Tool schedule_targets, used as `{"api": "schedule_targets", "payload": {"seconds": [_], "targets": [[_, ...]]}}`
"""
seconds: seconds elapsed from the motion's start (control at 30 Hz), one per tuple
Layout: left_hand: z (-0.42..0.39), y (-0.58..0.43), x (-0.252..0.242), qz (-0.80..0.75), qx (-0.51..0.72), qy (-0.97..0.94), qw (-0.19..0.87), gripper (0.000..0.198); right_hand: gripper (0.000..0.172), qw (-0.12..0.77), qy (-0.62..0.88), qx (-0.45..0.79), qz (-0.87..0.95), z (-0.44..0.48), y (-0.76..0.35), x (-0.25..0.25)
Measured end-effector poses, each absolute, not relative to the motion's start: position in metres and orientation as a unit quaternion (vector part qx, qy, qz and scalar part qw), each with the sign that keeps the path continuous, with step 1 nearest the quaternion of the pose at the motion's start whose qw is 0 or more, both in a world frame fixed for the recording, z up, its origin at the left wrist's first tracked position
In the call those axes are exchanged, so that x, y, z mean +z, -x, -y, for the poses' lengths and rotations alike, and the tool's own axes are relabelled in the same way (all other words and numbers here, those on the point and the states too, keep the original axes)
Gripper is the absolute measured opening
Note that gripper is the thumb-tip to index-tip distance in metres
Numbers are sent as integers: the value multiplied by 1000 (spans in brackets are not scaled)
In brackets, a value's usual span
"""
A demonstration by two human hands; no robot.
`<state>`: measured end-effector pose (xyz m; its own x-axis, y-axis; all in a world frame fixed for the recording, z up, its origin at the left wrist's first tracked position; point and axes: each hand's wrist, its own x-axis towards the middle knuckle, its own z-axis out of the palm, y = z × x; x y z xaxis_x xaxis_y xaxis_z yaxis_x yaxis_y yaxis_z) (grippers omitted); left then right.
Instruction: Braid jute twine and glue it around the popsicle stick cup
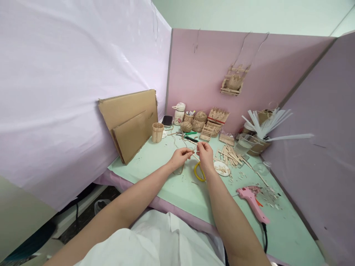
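Both hands are close together over the green table top (172,195). My left hand (181,157) is closed in a pinch on a strand of brown twine (181,170), which hangs in a loop below it. Right beside it, my right hand (204,152) has its fingers pressed together near the twine; what lies between its fingertips is too small to make out. Under my right hand lies a yellow ring-shaped handle (197,173), partly covered by the hand. Behind the hands are a ball of twine (186,126) and green-handled pliers (190,133).
Cardboard sheets (133,125) and a wooden-stick cup (158,132) stand at the left. To the right are loose sticks (230,155), a white dish (222,168), a pink glue gun (253,203) with its cord and a tub of white glue sticks (259,144).
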<state>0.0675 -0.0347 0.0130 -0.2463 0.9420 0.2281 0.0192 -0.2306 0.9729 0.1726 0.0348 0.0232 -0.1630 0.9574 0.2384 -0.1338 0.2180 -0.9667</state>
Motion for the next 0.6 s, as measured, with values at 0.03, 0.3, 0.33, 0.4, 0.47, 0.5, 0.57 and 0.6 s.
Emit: {"api": "schedule_targets", "payload": {"seconds": [0.03,0.3,0.33,0.4,0.47,0.5,0.57,0.6], "targets": [[35,-68,13,-496,616,-482,376,25,36,533,361,514,567,-35,-172,24],[34,-67,12,-497,629,-475,363,25,47,462,393,526,596,-33,-174,22],[34,-67,11,-495,631,-475,361,24,47,451,390,529,603,-33,-174,22],[34,-66,11,-493,633,-477,359,22,47,434,376,532,622,-33,-174,21],[34,-66,11,-493,634,-478,356,21,45,428,361,527,639,-33,-174,20],[34,-66,11,-493,634,-478,355,20,44,429,356,524,644,-34,-173,19],[34,-66,13,-495,635,-477,353,19,42,437,351,514,650,-36,-173,17],[35,-66,13,-496,634,-476,353,18,41,442,351,506,651,-37,-173,16]]}}
